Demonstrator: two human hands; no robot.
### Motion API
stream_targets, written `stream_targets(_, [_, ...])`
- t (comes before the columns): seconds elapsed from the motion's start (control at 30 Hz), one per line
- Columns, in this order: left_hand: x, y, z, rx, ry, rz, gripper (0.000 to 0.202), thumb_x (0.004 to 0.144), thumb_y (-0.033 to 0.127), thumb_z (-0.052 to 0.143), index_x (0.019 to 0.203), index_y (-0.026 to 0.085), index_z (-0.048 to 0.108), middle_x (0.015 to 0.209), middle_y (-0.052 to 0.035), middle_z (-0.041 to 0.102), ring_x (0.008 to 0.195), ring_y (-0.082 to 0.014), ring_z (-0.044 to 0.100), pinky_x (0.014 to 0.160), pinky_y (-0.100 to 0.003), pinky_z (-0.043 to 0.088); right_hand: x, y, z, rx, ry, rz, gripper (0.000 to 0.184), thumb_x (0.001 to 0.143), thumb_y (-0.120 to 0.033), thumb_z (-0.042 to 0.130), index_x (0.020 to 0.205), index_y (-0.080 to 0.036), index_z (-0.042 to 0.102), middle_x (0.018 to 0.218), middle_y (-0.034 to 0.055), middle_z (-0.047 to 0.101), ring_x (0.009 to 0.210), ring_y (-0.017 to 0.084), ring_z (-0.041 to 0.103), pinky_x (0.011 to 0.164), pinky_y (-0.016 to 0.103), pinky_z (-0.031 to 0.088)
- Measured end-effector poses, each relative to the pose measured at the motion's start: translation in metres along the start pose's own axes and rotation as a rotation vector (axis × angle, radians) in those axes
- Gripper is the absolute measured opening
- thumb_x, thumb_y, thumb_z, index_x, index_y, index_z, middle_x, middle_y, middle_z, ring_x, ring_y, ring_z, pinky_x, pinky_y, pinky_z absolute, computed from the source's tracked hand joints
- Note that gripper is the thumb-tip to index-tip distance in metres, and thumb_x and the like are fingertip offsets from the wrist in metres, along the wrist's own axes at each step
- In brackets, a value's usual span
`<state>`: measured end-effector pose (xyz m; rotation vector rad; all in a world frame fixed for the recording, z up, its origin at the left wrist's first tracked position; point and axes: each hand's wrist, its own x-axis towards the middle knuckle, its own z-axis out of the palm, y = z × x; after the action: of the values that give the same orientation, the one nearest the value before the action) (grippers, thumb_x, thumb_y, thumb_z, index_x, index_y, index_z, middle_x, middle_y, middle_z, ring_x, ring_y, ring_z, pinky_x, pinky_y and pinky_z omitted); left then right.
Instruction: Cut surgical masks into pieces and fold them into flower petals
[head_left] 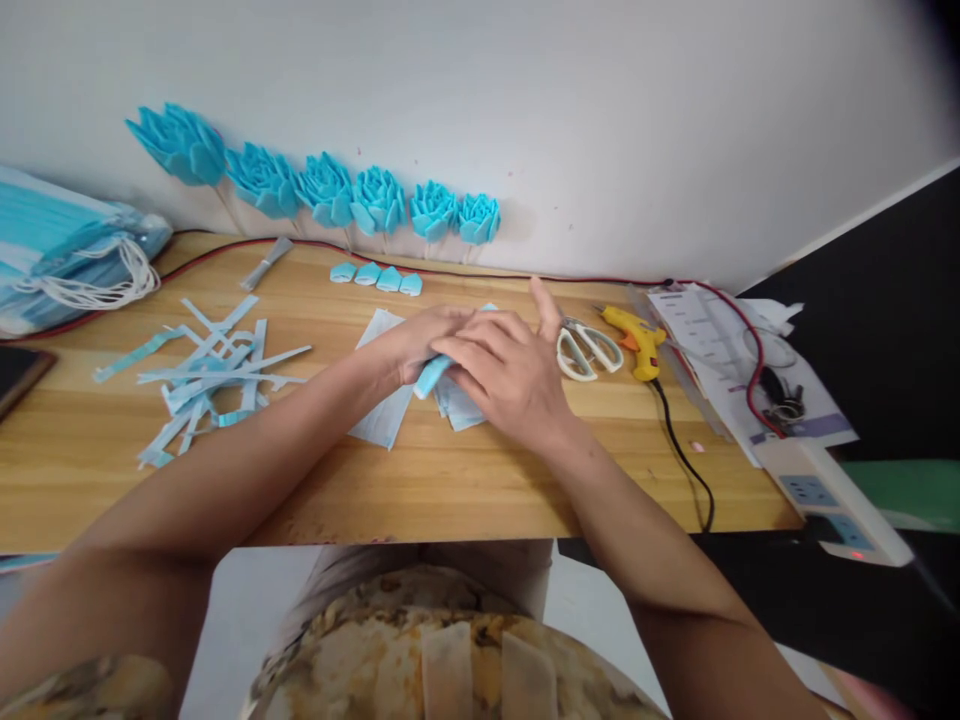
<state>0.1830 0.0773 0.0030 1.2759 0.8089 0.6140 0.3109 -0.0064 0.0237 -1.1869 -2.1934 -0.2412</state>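
My left hand and my right hand meet over the middle of the table. Both are closed around a small folded piece of blue mask fabric, mostly covered by the fingers. My right index finger points up, away from the piece. Below the hands lie a flat pale mask sheet and a small stack of cut blue pieces, both partly hidden. White-handled scissors rest just right of my right hand, their blades out of sight behind it.
Several folded petals lie in a row behind the hands. Cut strips are heaped at left, near bagged masks. Several blue fabric flowers lean on the wall. A yellow glue gun, papers and a power strip are at right.
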Motion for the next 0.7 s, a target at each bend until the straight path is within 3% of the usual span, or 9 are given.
stream_targets(0.1, [-0.003,-0.001,-0.002,-0.103,-0.084,-0.016,0.01,0.083,0.025,0.067,0.078,0.016,0.066,0.073,-0.0023,0.063,0.06,-0.012,0.055,0.052,-0.025,0.043,-0.002,0.009,0.0,0.102,0.125,0.065,0.012,0.094,-0.025,0.063,0.086,-0.029,0.071,0.082,-0.0029,0.074,0.086,0.02,0.068,0.112,0.052,0.037])
stream_targets(0.17, [0.0,-0.004,-0.006,-0.152,-0.049,0.068,0.018,0.079,0.03,0.073,0.092,0.018,0.07,0.086,-0.0031,0.068,0.072,-0.0142,0.061,0.06,-0.025,0.048,-0.002,0.016,-0.002,0.264,0.249,0.261,0.01,0.091,-0.028,0.065,0.083,-0.026,0.069,0.079,-0.0021,0.071,0.08,0.018,0.065,0.1,0.046,0.046])
stream_targets(0.23, [0.005,-0.006,-0.008,-0.185,-0.045,0.161,0.028,0.083,0.038,0.072,0.103,0.02,0.071,0.103,-0.0053,0.073,0.094,-0.0189,0.066,0.078,-0.028,0.053,-0.001,0.023,-0.003,0.539,0.341,0.523,0.015,0.091,-0.036,0.064,0.083,-0.024,0.067,0.078,-0.002,0.068,0.075,0.016,0.061,0.083,0.037,0.051])
stream_targets(0.3, [0.01,-0.006,-0.01,-0.224,-0.088,0.205,0.038,0.09,0.052,0.063,0.11,0.02,0.071,0.114,-0.0077,0.074,0.11,-0.0238,0.065,0.092,-0.034,0.052,0.0,0.029,0.0,0.843,0.37,0.737,0.021,0.089,-0.044,0.066,0.084,-0.024,0.065,0.078,-0.0021,0.066,0.071,0.014,0.058,0.07,0.03,0.05])
stream_targets(0.4, [0.011,-0.004,-0.009,-0.255,-0.129,0.179,0.06,0.093,0.07,0.047,0.114,0.019,0.072,0.118,-0.0104,0.074,0.117,-0.0293,0.065,0.098,-0.04,0.05,0.0,0.036,0.01,1.119,0.375,0.919,0.027,0.079,-0.048,0.075,0.084,-0.023,0.065,0.078,-0.0022,0.066,0.069,0.013,0.057,0.065,0.028,0.049])
stream_targets(0.53, [0.006,-0.002,-0.006,-0.236,-0.148,0.189,0.071,0.088,0.078,0.047,0.114,0.017,0.072,0.116,-0.0131,0.075,0.118,-0.0335,0.064,0.098,-0.044,0.049,0.0,0.037,0.021,1.155,0.398,0.993,0.029,0.075,-0.048,0.077,0.081,-0.022,0.064,0.076,-0.0027,0.064,0.068,0.013,0.056,0.066,0.028,0.048])
stream_targets(0.7, [0.002,-0.003,0.0,-0.164,-0.016,0.307,0.055,0.072,0.051,0.084,0.113,0.017,0.071,0.118,-0.0097,0.074,0.111,-0.0264,0.065,0.095,-0.036,0.049,-0.001,0.032,0.025,1.083,0.424,0.935,0.024,0.079,-0.042,0.073,0.078,-0.021,0.062,0.073,-0.0039,0.06,0.065,0.011,0.051,0.062,0.025,0.044])
